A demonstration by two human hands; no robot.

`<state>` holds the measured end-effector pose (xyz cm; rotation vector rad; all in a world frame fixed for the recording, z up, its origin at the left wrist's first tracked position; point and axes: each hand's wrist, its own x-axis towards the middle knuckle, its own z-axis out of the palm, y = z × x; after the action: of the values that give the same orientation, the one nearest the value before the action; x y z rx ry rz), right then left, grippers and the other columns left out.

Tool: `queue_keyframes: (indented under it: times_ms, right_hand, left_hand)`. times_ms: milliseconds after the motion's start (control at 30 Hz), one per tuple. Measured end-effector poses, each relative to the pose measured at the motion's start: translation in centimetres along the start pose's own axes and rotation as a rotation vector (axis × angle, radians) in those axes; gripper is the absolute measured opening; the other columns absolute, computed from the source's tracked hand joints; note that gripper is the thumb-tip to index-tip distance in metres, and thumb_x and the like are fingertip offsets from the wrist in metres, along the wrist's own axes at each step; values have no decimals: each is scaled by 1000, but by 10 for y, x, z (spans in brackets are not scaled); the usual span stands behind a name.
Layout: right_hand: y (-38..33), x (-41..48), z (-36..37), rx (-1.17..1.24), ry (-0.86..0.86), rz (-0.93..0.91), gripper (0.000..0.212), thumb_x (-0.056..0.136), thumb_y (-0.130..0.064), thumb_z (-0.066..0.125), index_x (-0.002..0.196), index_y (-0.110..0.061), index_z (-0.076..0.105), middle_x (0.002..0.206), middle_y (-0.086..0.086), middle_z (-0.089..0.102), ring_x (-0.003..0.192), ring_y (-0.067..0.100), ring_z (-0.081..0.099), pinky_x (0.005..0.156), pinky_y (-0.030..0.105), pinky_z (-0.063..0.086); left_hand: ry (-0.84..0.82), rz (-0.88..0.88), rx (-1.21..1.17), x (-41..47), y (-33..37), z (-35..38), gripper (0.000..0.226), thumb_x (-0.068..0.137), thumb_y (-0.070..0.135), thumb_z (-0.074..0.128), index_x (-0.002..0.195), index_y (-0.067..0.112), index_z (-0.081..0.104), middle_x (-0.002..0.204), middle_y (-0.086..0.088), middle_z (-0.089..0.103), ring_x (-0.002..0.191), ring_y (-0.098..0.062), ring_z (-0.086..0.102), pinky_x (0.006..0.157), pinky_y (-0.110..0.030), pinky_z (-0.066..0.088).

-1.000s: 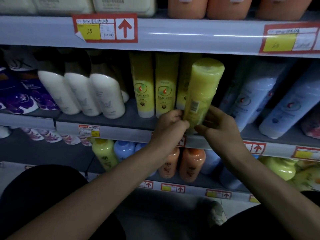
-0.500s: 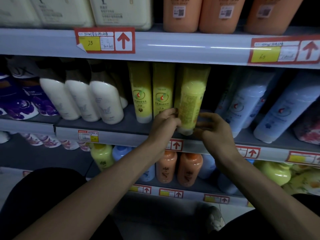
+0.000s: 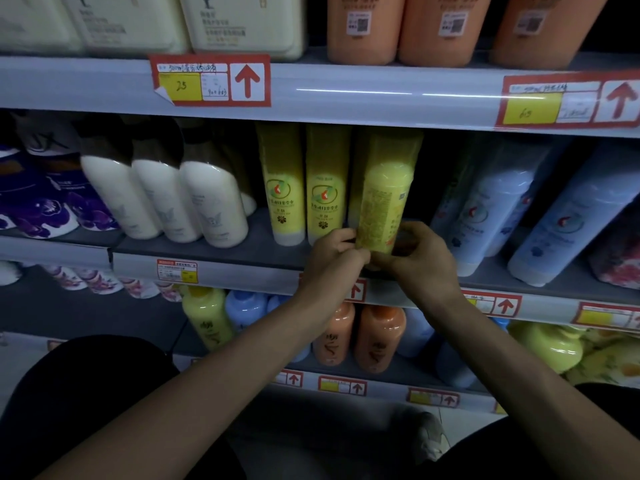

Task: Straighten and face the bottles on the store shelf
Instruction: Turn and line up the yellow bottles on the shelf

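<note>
A tall yellow bottle [image 3: 386,192] stands upside-down-style on its cap end at the front of the middle shelf [image 3: 207,271], its printed back label turned toward me. My left hand [image 3: 332,258] grips its lower left side and my right hand [image 3: 420,258] grips its lower right side; the base is hidden behind my fingers. Two matching yellow bottles [image 3: 282,188] [image 3: 327,188] stand just to its left with their logos facing out.
White bottles with dark caps [image 3: 211,199] lean to the left of the yellow ones, pale blue bottles [image 3: 491,209] lean to the right. Purple packs [image 3: 38,206] sit far left. Orange bottles [image 3: 363,26] fill the top shelf and orange [image 3: 379,337], blue and yellow bottles the lower one.
The yellow bottle went from tilted out in front of the shelf to upright inside it beside the other two. Both hands followed it inward and kept hold of its base.
</note>
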<state>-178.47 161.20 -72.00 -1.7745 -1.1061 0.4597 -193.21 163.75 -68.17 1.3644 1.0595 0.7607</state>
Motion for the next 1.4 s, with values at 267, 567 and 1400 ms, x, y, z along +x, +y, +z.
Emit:
queue_keyframes:
  times_ms: [267,567,1400]
  right_hand:
    - [1,1,1,-46,51,-152,49,70,-36,92,115,-26,75,93,-10,79,83,2,73,76,38,62]
    - [10,-16,-19,-411,209,-481,61,75,-18,85,132,-31,66,121,0,69,100,26,68,73,36,55]
    - [-12,-41,1,-365,-215,-421,65,76,-39,81,135,-28,55,120,-2,62,108,19,59,80,37,52]
  left_hand:
    - [-20,0,-71,-5,-6,-7,29,100,8,57,124,18,69,108,3,76,100,-6,72,91,-24,57]
    - [-309,-442,-593,-26,-4,-51,70,101,59,41,132,0,65,120,-28,72,97,-37,75,74,-42,65]
    - [135,224,-268,-4,13,-96,53,61,36,87,108,15,74,104,-9,78,104,-30,74,88,-47,58]
